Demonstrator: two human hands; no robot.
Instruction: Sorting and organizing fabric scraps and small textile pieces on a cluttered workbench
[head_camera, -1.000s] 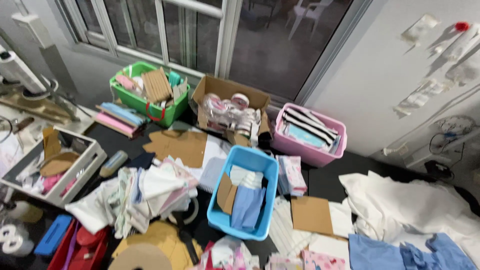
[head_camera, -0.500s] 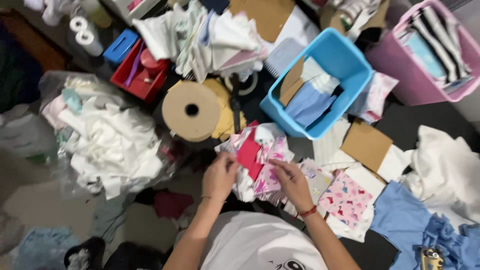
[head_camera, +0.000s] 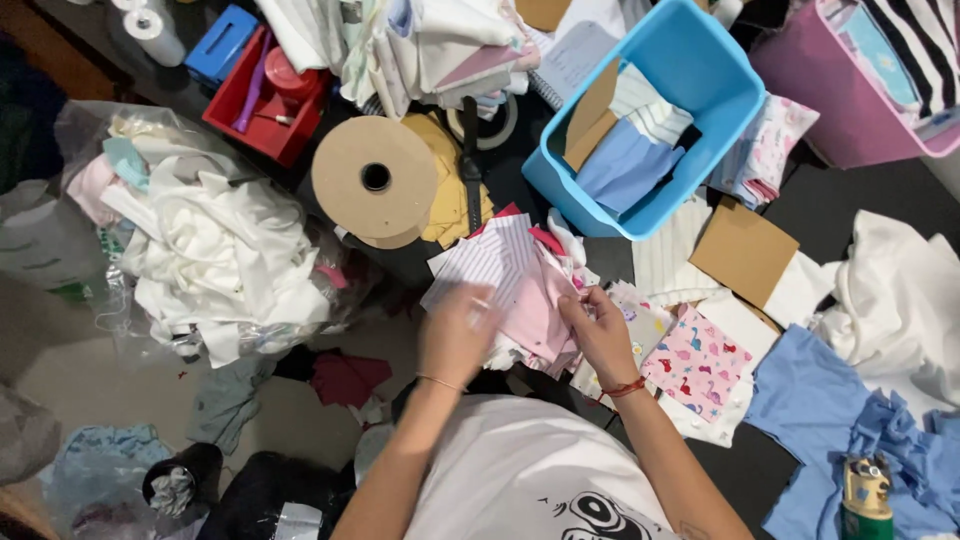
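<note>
Left of the brown paper roll (head_camera: 375, 180): clear bag of white cloth scraps (head_camera: 215, 255). Above-left of the roll: red tray (head_camera: 262, 98) holding a red lid and a purple tool. Below-right of the roll: left hand (head_camera: 455, 335), fingers blurred, grip impossible to tell, resting on striped cloth (head_camera: 490, 262). Just beside, right hand (head_camera: 598, 330), fingers pinching pink cloth (head_camera: 540, 305) at its right edge. Right of the roll: blue bin (head_camera: 730, 95) with folded blue fabric and cardboard. Further right: pink bin (head_camera: 800, 80) holding striped fabric.
</note>
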